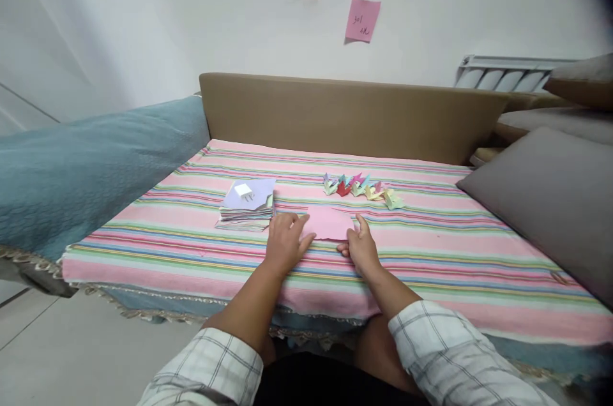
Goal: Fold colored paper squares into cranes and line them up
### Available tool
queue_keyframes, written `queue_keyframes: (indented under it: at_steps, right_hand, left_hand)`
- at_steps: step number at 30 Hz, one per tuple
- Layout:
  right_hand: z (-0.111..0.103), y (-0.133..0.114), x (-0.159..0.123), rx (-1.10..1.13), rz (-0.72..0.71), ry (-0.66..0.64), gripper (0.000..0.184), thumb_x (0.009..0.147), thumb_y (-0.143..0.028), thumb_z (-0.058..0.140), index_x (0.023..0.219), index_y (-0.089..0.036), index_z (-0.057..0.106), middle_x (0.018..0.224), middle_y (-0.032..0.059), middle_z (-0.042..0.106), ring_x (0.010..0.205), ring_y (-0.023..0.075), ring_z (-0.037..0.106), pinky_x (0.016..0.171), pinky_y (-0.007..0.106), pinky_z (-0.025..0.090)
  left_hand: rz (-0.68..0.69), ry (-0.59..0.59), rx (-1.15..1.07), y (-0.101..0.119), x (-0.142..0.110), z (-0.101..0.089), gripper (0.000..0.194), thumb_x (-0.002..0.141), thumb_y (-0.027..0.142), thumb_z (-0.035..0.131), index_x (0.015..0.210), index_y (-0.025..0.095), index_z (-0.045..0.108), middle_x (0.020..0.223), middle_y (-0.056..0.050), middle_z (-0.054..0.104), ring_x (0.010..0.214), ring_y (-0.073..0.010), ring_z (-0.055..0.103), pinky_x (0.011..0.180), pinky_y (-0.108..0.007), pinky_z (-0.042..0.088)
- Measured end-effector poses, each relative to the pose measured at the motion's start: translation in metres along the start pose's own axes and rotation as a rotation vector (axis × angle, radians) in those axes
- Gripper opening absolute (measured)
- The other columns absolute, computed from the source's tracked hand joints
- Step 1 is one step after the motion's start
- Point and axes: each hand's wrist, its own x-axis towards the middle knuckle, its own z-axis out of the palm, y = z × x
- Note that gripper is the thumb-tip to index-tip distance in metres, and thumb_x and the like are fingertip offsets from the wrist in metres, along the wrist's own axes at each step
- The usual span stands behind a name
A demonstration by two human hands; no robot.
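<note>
Pink paper (329, 223) sits right between the two hands, over the striped cloth (440, 243), long axis running left to right, one long edge facing the person! The right hand (360, 245) has it pinched at the near right corner; the left hand (286, 237) is at its left end (clamped or merely resting, I cannot tell). Left of that, a stack (245, 218); beyond, paper birds (359, 189).

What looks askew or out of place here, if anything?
Two mild oddities: a white pronged plug adapter sits, oddly for an electrical item, on a lavender paper sheet lying askew atop a thick paper stack, perhaps as a paperweight; and the pink handwritten paper note hangs tilted on the white wall. I see no spill.
</note>
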Motion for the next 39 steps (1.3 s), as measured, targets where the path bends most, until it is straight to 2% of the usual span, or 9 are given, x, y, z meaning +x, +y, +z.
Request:
queue_keyframes:
  at_steps: [4, 9, 12, 15, 17, 21, 26, 33, 39]
  right_hand:
    - [-0.016, 0.006, -0.03, 0.14, 0.133, -0.036, 0.039, 0.083, -0.025, 0.039, 0.121, -0.019, 0.047, 0.073, 0.0037, 0.065, 0.047, 0.0122, 0.063, 0.04, 0.018, 0.046]
    - [-0.011, 0.007, -0.065, 0.241, 0.135, -0.093, 0.03, 0.085, -0.026, 0.04, 0.113, -0.019, 0.051, 0.095, 0.0057, 0.063, 0.063, 0.011, 0.067, 0.045, 0.017, 0.048]
    - [-0.017, 0.008, -0.077, 0.049, 0.094, -0.229, 0.034, 0.087, -0.036, 0.04, 0.114, -0.019, 0.052, 0.074, 0.0016, 0.064, 0.051, 0.012, 0.062, 0.044, 0.021, 0.047]
    - [-0.035, 0.005, -0.072, -0.291, -0.207, -0.14, 0.04, 0.089, -0.046, 0.035, 0.097, -0.018, 0.063, 0.058, 0.0011, 0.062, 0.057, 0.0162, 0.061, 0.057, 0.027, 0.05]
    - [-0.045, 0.002, -0.061, -0.437, -0.396, -0.03, 0.038, 0.09, -0.042, 0.034, 0.1, -0.02, 0.063, 0.085, 0.0052, 0.069, 0.082, 0.0187, 0.064, 0.075, 0.032, 0.049]
    - [-0.05, 0.003, -0.036, -0.813, -0.67, -0.318, 0.039, 0.09, -0.032, 0.037, 0.123, -0.023, 0.055, 0.132, 0.0067, 0.052, 0.126, 0.0214, 0.041, 0.105, 0.042, 0.029]
    - [-0.042, 0.018, -0.029, -1.081, -0.664, -0.493, 0.053, 0.09, -0.044, 0.036, 0.139, -0.023, 0.036, 0.148, 0.0056, 0.028, 0.138, 0.0254, 0.02, 0.11, 0.051, 0.015]
    - [-0.046, 0.027, -0.029, -1.114, -0.688, -0.474, 0.053, 0.091, -0.047, 0.035, 0.139, -0.024, 0.036, 0.148, 0.0051, 0.028, 0.138, 0.0261, 0.02, 0.109, 0.05, 0.017]
    - [-0.043, 0.029, -0.034, -1.104, -0.681, -0.4, 0.052, 0.09, -0.045, 0.037, 0.137, -0.025, 0.039, 0.146, 0.0058, 0.033, 0.136, 0.0285, 0.022, 0.108, 0.05, 0.019]
  left_hand:
    - [0.053, -0.215, -0.02, 0.036, -0.019, 0.014, 0.049, 0.075, 0.038, 0.062, 0.119, 0.018, 0.053, 0.094, -0.008, 0.054, 0.091, -0.0236, 0.049, 0.083, -0.037, 0.04]
    - [0.064, -0.252, 0.084, 0.05, -0.028, 0.019, 0.04, 0.078, 0.024, 0.056, 0.118, 0.018, 0.054, 0.093, -0.008, 0.053, 0.089, -0.023, 0.048, 0.079, -0.035, 0.04]
    - [0.108, -0.311, 0.124, 0.045, -0.029, 0.02, 0.027, 0.084, 0.019, 0.046, 0.105, 0.02, 0.062, 0.087, -0.007, 0.054, 0.084, -0.0212, 0.049, 0.076, -0.033, 0.039]
    - [0.108, -0.359, 0.094, 0.038, -0.033, 0.019, 0.029, 0.088, 0.02, 0.039, 0.103, 0.023, 0.064, 0.084, -0.005, 0.054, 0.081, -0.0196, 0.049, 0.073, -0.031, 0.039]
    - [0.132, -0.366, 0.027, 0.033, -0.037, 0.017, 0.03, 0.088, 0.021, 0.039, 0.106, 0.026, 0.062, 0.084, -0.005, 0.053, 0.08, -0.0188, 0.049, 0.071, -0.03, 0.039]
    - [0.282, -0.345, -0.108, 0.025, -0.043, 0.01, 0.033, 0.085, 0.029, 0.048, 0.116, 0.024, 0.058, 0.091, -0.007, 0.052, 0.088, -0.0205, 0.049, 0.08, -0.034, 0.042]
    - [0.35, -0.366, -0.098, 0.013, -0.049, -0.004, 0.045, 0.079, 0.045, 0.057, 0.121, 0.028, 0.056, 0.099, -0.01, 0.05, 0.101, -0.0267, 0.046, 0.088, -0.044, 0.038]
    - [0.168, -0.38, -0.097, -0.003, -0.058, -0.028, 0.035, 0.077, 0.048, 0.059, 0.106, 0.029, 0.066, 0.094, -0.008, 0.051, 0.093, -0.0234, 0.049, 0.081, -0.039, 0.041]
    - [0.094, -0.29, -0.122, 0.011, -0.06, -0.019, 0.036, 0.083, 0.034, 0.05, 0.116, 0.024, 0.06, 0.096, -0.009, 0.053, 0.091, -0.022, 0.049, 0.082, -0.038, 0.042]
